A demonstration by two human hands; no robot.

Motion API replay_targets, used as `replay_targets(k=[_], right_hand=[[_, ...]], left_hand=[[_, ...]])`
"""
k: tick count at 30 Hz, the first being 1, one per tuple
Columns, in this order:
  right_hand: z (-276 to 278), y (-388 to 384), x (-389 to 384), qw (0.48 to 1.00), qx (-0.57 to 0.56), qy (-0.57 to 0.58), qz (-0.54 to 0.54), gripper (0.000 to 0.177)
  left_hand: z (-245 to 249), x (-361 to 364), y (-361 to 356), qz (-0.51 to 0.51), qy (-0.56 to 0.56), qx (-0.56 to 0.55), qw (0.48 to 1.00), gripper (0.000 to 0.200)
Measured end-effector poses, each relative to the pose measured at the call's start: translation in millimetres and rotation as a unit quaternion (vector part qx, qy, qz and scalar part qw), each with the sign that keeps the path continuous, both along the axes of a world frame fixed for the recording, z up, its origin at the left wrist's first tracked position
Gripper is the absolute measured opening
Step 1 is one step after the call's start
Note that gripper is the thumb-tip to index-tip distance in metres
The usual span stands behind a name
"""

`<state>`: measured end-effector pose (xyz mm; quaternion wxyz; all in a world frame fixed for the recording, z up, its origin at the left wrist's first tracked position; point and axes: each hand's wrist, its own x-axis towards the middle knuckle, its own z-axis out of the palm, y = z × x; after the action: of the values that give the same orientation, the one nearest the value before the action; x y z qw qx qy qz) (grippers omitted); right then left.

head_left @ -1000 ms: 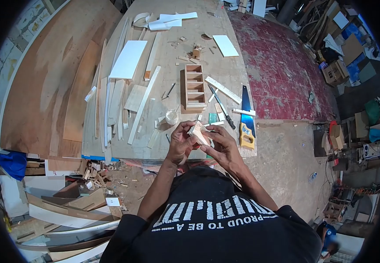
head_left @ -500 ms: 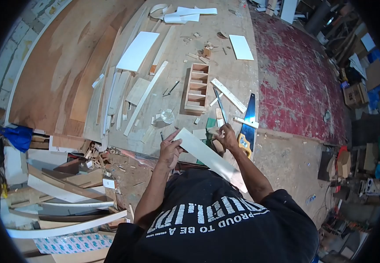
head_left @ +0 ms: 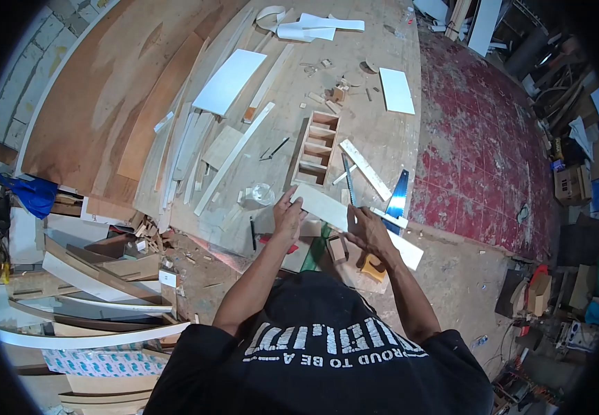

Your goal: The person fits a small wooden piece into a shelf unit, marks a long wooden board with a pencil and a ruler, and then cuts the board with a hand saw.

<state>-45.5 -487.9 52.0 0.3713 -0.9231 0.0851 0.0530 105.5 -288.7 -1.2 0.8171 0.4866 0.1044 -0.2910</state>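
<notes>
The pale board (head_left: 323, 206) spans from the left grip (head_left: 289, 216) past the right grip (head_left: 370, 232), barring a straight way forward between them. Ahead of the left grip stands the compartment box (head_left: 319, 149); a clear container (head_left: 261, 195) sits near its left. Bare surface (head_left: 287, 119) opens farther ahead, left of the box, broken by a pencil (head_left: 280, 148). Crossed strips (head_left: 366, 169) and the saw (head_left: 397, 196) crowd the room ahead of the right grip.

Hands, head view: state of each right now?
Left hand: closed on one end of the pale board.
Right hand: closed on the same board, farther along.
</notes>
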Motion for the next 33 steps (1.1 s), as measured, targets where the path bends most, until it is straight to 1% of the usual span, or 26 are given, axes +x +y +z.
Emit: replay_targets(k=[1,2,3,4,5,6,7,8,9,10,11,13,15,16,17,20,22,24,26,27,29,33], right_hand=[[-7.2,-9.1,8.9,1.000,-0.017,-0.017,0.008,0.075],[-14.8,-17.3,18.5,0.999,-0.033,-0.034,0.017,0.074],[-21.5,-24.0,27.6,0.997,-0.055,-0.046,0.015,0.074],[-26.9,-31.3,36.5,0.997,-0.055,-0.043,0.017,0.074],[-31.9,-39.3,45.6,0.996,-0.063,-0.049,0.026,0.073],[-37.4,-46.7,54.3,0.995,-0.072,-0.055,0.037,0.073],[-43.1,-52.9,63.1,0.997,-0.070,-0.020,0.033,0.069],[-48.3,-57.9,68.0,0.997,-0.070,-0.018,0.036,0.069],[-49.5,-60.5,73.2,0.996,-0.078,-0.016,0.036,0.065],[-51.5,-62.1,77.8,0.996,-0.084,-0.014,0.035,0.061],[-54.5,-62.7,82.7,0.996,-0.082,-0.011,0.037,0.061],[-57.5,-60.6,91.9,0.996,-0.085,0.026,0.021,0.054],[-60.5,-59.7,95.9,0.996,-0.084,0.026,0.020,0.053],[-62.1,-58.8,97.9,0.996,-0.086,0.021,0.018,0.051],[-63.4,-57.3,101.4,0.996,-0.084,0.023,0.019,0.051],[-70.4,-57.1,106.3,0.996,-0.084,0.034,0.002,0.054],[-72.1,-58.4,105.1,0.995,-0.095,0.004,0.031,0.059],[-73.3,-60.0,105.5,0.995,-0.095,0.009,0.036,0.062],[-73.6,-59.9,106.6,0.995,-0.095,0.014,0.042,0.065],[-76.3,-60.6,107.2,0.994,-0.098,0.014,0.041,0.065],[-80.7,-62.2,106.9,0.994,-0.101,0.015,0.040,0.066],[-80.7,-63.6,107.3,0.994,-0.105,0.007,0.041,0.067]], left_hand=[[-3.0,6.5,-7.8,-0.005,-0.023,0.051,0.998,0.048],[-5.9,15.5,-14.8,-0.006,-0.020,0.051,0.998,0.048],[-11.6,24.9,-21.2,-0.026,-0.055,0.151,0.987,0.045],[-25.8,32.0,-24.6,-0.046,-0.089,0.250,0.963,0.043],[-39.7,37.1,-26.1,-0.022,-0.153,0.277,0.948,0.032],[-45.6,42.5,-28.3,-0.019,-0.149,0.277,0.949,0.032],[-51.0,49.2,-31.5,-0.030,-0.218,0.367,0.904,0.032],[-56.3,54.5,-34.1,-0.042,-0.285,0.451,0.845,0.033],[-55.1,57.0,-36.1,-0.041,-0.282,0.452,0.845,0.033],[-54.2,58.7,-37.1,-0.052,-0.290,0.474,0.829,0.032],[-53.8,59.7,-38.0,-0.065,-0.299,0.497,0.812,0.031],[-47.7,59.8,-40.4,-0.064,-0.299,0.508,0.805,0.032],[-45.2,57.6,-41.9,-0.066,-0.300,0.520,0.797,0.033],[-45.1,56.9,-42.5,-0.066,-0.318,0.540,0.776,0.035],[-44.5,57.2,-43.3,-0.066,-0.336,0.560,0.754,0.037],[-53.0,59.3,-42.9,-0.068,-0.346,0.567,0.744,0.038],[-52.1,60.8,-43.3,-0.074,-0.343,0.575,0.739,0.039],[-52.7,61.5,-42.9,-0.080,-0.339,0.582,0.735,0.039],[-54.1,62.5,-41.9,-0.072,-0.371,0.578,0.723,0.041],[-54.1,63.1,-41.6,-0.073,-0.371,0.578,0.723,0.041],[-53.9,63.3,-41.3,-0.088,-0.381,0.591,0.705,0.042],[-58.6,63.1,-40.3,-0.084,-0.385,0.580,0.713,0.042]])
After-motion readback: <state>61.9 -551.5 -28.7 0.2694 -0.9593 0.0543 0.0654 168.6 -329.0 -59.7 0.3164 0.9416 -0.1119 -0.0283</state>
